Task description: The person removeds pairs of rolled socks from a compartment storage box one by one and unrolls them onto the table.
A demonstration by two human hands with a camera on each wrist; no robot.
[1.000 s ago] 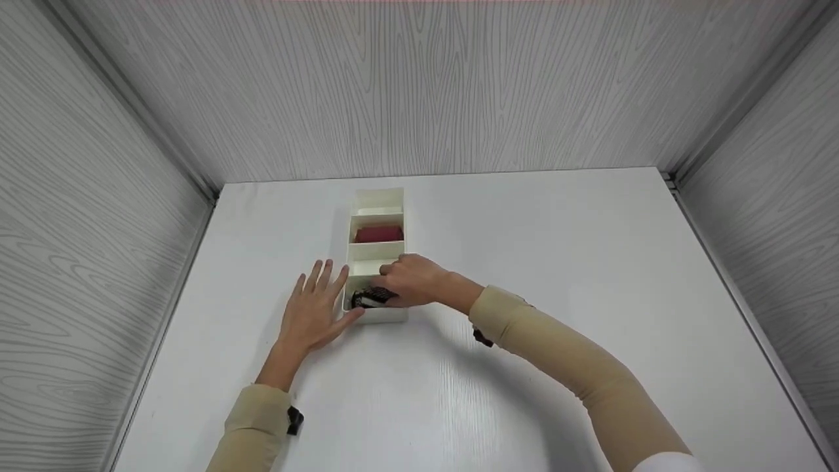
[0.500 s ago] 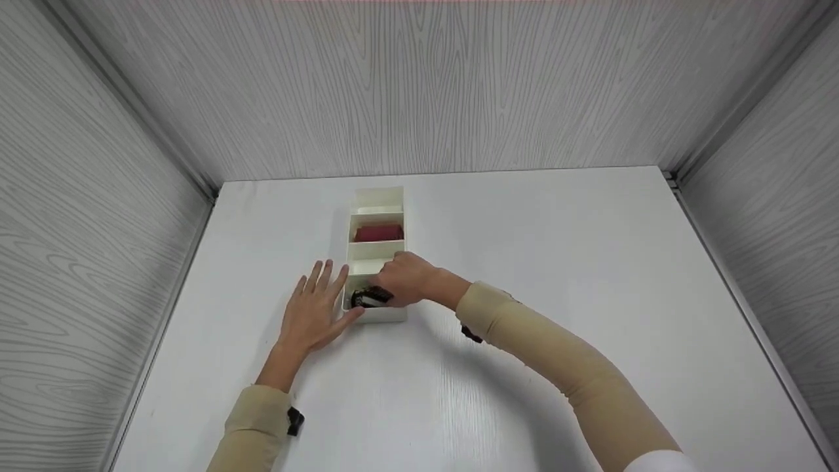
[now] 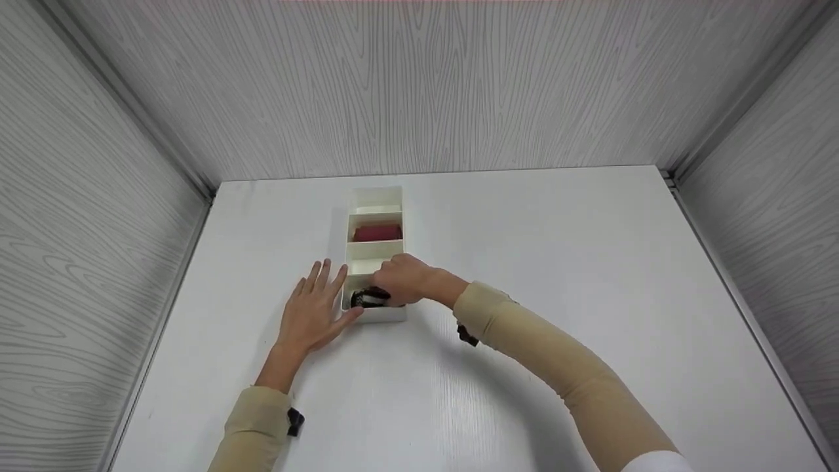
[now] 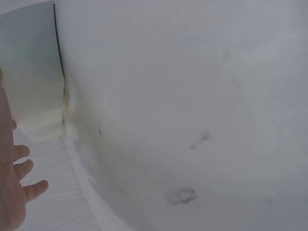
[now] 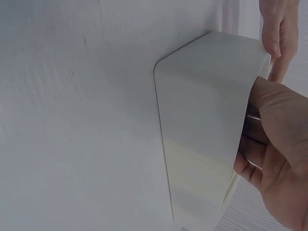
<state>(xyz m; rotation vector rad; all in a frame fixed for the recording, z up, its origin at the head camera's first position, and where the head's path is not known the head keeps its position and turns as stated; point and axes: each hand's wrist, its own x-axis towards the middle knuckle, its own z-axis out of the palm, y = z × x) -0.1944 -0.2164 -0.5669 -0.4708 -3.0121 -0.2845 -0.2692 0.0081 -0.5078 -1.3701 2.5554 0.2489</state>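
Note:
A long white divided box [image 3: 375,315] lies on the table, its length running away from me. In its nearest compartment sits a black-and-white patterned bundle [image 3: 368,298], perhaps folded cloth. My right hand [image 3: 406,278] reaches over the right wall and grips the bundle's right part, which it hides. From the right wrist view, the right hand's curled fingers [image 5: 252,144] dip behind the box wall; their tips are hidden. My left hand [image 3: 313,311] lies with spread, straight fingers along the box's left side, its thumb near the front corner. A dark red folded item [image 3: 377,233] fills a farther compartment.
The compartment [image 3: 366,266] between the red item and the bundle shows its bare floor, as does the farthest one [image 3: 378,200]. Around the box spreads the white tabletop [image 3: 537,262], bounded by grey wood-grain panels [image 3: 419,85] at the back and both sides.
My right hand and forearm have shifted slightly left, and the bundle has settled a little in the near compartment. The left hand keeps its place.

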